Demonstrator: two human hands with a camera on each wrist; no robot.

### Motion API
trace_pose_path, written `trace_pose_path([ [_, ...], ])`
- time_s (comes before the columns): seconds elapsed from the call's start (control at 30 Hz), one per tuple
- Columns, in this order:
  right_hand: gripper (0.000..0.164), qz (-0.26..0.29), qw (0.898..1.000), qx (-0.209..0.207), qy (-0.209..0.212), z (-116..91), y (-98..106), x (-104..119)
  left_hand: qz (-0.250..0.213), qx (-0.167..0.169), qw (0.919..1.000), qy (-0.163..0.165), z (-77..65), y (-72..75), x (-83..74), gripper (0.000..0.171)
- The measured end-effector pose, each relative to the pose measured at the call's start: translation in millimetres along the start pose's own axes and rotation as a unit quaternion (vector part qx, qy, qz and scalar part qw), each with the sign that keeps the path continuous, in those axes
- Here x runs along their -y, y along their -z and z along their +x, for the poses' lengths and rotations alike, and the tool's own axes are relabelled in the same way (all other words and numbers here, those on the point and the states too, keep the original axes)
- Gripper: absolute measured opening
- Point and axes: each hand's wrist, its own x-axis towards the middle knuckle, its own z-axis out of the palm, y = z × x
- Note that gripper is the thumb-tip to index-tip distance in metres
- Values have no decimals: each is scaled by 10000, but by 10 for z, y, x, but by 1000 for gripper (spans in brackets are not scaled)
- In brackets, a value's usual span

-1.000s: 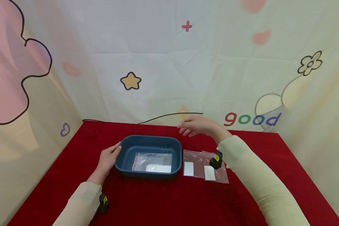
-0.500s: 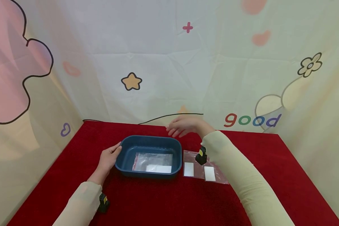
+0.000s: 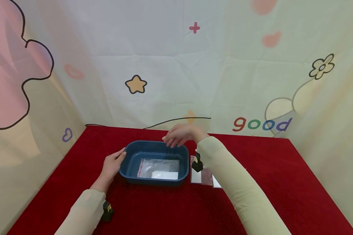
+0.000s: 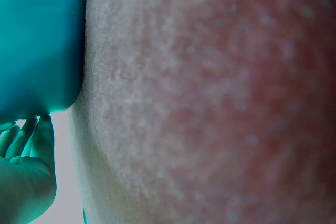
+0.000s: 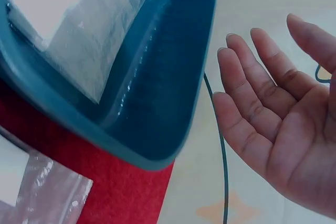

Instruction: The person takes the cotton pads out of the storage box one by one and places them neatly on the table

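A blue rectangular plastic basin (image 3: pixel 154 182) stands on the red cloth. At its left end my left hand (image 3: pixel 111 165) holds the rim, thumb up at the edge. The left wrist view shows the fingers (image 4: pixel 44 140) of that hand against the basin's outer wall (image 4: pixel 42 35). My right hand (image 3: pixel 179 134) hovers over the far right rim, holding nothing; its fingers (image 5: pixel 254 114) are loosely bent and spread in the right wrist view. Inside the basin lies a clear zip bag (image 3: pixel 153 164) with a white rectangular piece (image 3: pixel 164 175) in it.
Right of the basin, clear zip bags (image 3: pixel 206 178) with white pieces (image 3: pixel 196 176) lie on the red cloth (image 3: pixel 147 209), partly hidden by the right sleeve (image 3: pixel 232 182). A printed curtain (image 3: pixel 164 65) hangs behind the table and at both sides.
My right hand has moved left from above the loose bags to the basin's far right rim, its sleeve now covering more of the bags. The left hand and basin have stayed in place.
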Motion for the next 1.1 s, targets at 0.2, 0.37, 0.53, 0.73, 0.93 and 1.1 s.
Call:
trace_pose_path([
  [0.2, 47, -22, 9999, 72, -153, 123, -85, 7, -114, 52, 9999, -30, 5, 2, 22, 48],
  [0.37, 46, -61, 9992, 114, -373, 206, -154, 4, -154, 79, 9998, -60, -9, 12, 19, 48],
  [0.53, 44, 114, 9981, 46, -609, 259, -207, -1, -86, 92, 9999, -70, -8, 15, -4, 48],
  [0.73, 43, 303, 9969, 1, -727, 332, -274, -17, -62, 102, 9999, -21, -1, 20, -9, 48],
  [0.93, 42, 282, 9963, -18, -810, 401, -359, -19, -90, 129, 9999, -53, 11, 29, -2, 49],
  [1.1, 40, 190, 9957, -10, -906, 430, -413, -12, -129, 115, 9998, -73, -1, 24, -8, 49],
])
